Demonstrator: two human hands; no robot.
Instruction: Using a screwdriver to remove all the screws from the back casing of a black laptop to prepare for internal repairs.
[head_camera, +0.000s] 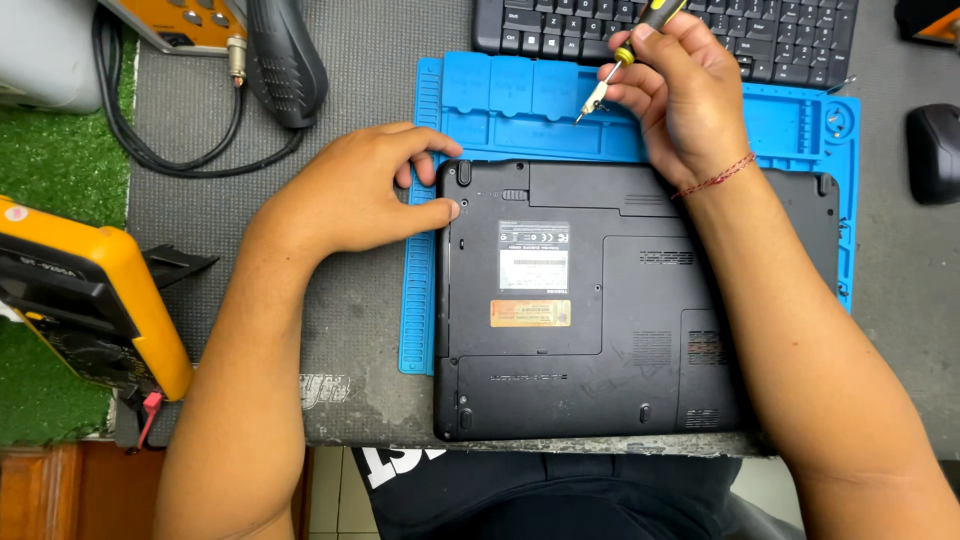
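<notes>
Black and flipped bottom-up, the laptop (620, 300) lies on a blue mat (520, 105) spread across the grey worktop (350, 60), its near edge reaching the worktop's front. The left hand (350, 190) rests at the laptop's upper left corner, fingertips touching the edge of the case, the grip loosely open and holding nothing. The right hand (680, 90) hovers over the mat just behind the laptop's rear edge, its grip pinched closed on a small screwdriver (625, 55) with a yellow-and-black handle, the tip angled down toward the mat's shallow compartments. A black keyboard (680, 30) sits behind the mat. To the far right lies a black mouse (935, 150). At the left, a yellow meter (80, 290) lies partly on green turf (50, 150), with a black cable (170, 150) looping nearby.
</notes>
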